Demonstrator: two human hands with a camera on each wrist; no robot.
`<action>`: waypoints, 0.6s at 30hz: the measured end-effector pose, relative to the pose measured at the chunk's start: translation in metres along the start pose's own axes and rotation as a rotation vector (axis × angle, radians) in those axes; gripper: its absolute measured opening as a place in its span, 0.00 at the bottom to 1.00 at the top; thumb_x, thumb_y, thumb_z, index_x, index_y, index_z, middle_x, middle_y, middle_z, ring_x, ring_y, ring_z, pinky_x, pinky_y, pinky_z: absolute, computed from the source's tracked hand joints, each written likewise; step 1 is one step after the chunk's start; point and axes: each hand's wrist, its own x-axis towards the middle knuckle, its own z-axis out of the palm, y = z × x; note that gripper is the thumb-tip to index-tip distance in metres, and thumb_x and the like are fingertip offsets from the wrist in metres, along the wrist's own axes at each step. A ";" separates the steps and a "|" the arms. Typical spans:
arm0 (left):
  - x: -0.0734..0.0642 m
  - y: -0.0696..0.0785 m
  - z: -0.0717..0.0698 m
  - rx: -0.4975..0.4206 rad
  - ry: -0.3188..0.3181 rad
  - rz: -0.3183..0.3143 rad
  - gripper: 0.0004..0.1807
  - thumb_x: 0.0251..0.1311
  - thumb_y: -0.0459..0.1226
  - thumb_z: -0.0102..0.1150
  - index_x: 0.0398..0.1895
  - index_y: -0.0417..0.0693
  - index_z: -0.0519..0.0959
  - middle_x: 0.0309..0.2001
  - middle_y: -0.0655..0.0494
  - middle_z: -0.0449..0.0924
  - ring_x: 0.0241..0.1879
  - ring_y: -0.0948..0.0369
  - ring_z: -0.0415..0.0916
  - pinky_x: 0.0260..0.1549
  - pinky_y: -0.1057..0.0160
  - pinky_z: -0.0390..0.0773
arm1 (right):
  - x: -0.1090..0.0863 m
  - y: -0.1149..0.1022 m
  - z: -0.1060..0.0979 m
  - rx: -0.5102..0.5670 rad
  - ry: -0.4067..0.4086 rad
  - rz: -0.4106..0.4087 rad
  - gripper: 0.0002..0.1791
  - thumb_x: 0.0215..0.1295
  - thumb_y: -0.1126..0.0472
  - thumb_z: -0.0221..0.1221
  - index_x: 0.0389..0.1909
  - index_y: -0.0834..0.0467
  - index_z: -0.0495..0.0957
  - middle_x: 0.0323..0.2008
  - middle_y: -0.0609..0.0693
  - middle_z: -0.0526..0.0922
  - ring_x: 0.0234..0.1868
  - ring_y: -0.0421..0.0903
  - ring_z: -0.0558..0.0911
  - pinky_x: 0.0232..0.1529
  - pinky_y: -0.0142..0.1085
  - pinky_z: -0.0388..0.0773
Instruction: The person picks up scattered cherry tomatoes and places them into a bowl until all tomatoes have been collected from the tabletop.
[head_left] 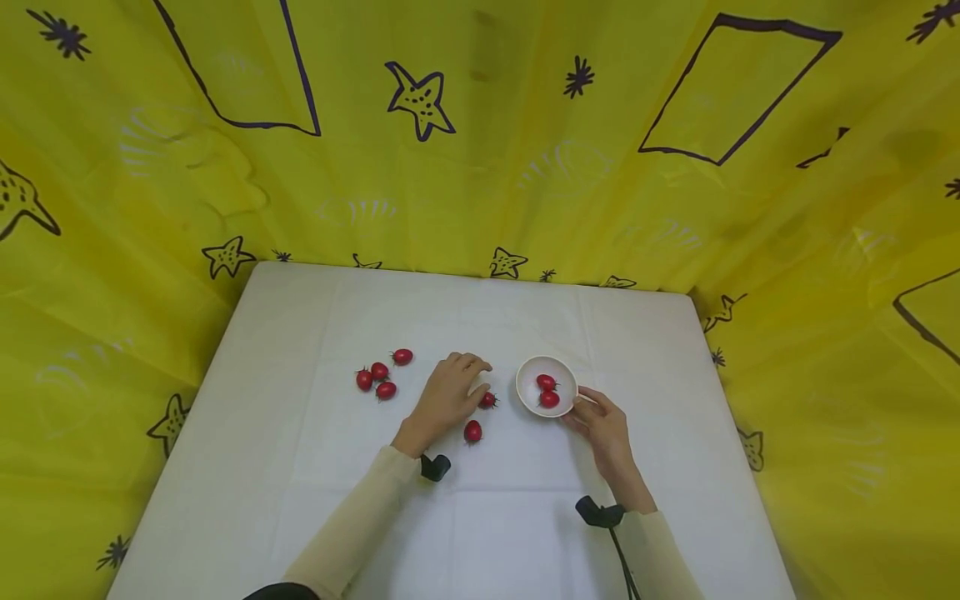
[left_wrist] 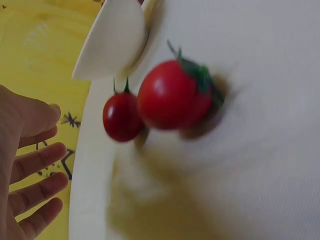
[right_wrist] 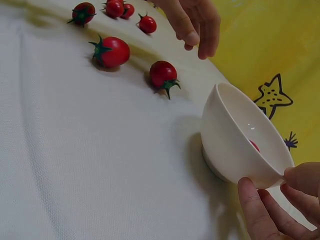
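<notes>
My right hand [head_left: 604,429] pinches the near right rim of a small white bowl [right_wrist: 225,142], thumb on top and fingers against its outer wall. Two red cherry tomatoes [head_left: 550,399] lie inside the bowl. To the bowl's left, my left hand [head_left: 447,392] hovers with loosely bent fingers and nothing between them. Under its thumb in the head view sits a cherry tomato [right_wrist: 163,75] with a green stem, partly hidden there. Another cherry tomato [head_left: 472,431] rests nearer to me; in the left wrist view this tomato [left_wrist: 167,95] looms large and blurred.
Farther left, several more cherry tomatoes [head_left: 380,372] lie in a loose group on the white tabletop [head_left: 360,308]. A yellow curtain [head_left: 480,167] with drawn stars surrounds the table's back and sides. A black cable [head_left: 624,562] hangs from the right wrist camera [head_left: 599,512].
</notes>
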 end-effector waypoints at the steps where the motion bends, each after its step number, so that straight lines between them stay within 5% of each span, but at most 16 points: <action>1: -0.001 -0.004 -0.001 0.003 0.000 -0.011 0.16 0.70 0.45 0.65 0.57 0.54 0.82 0.56 0.58 0.84 0.57 0.55 0.78 0.58 0.55 0.81 | 0.000 0.000 0.000 0.001 0.001 0.003 0.24 0.77 0.66 0.57 0.71 0.66 0.70 0.49 0.49 0.87 0.40 0.35 0.88 0.51 0.32 0.87; 18: -0.015 -0.054 -0.028 -0.089 0.029 -0.165 0.18 0.68 0.41 0.68 0.59 0.49 0.81 0.59 0.50 0.83 0.60 0.48 0.76 0.64 0.48 0.78 | 0.000 -0.001 0.000 -0.042 0.005 0.010 0.24 0.79 0.63 0.57 0.72 0.65 0.70 0.63 0.63 0.81 0.41 0.33 0.88 0.53 0.32 0.86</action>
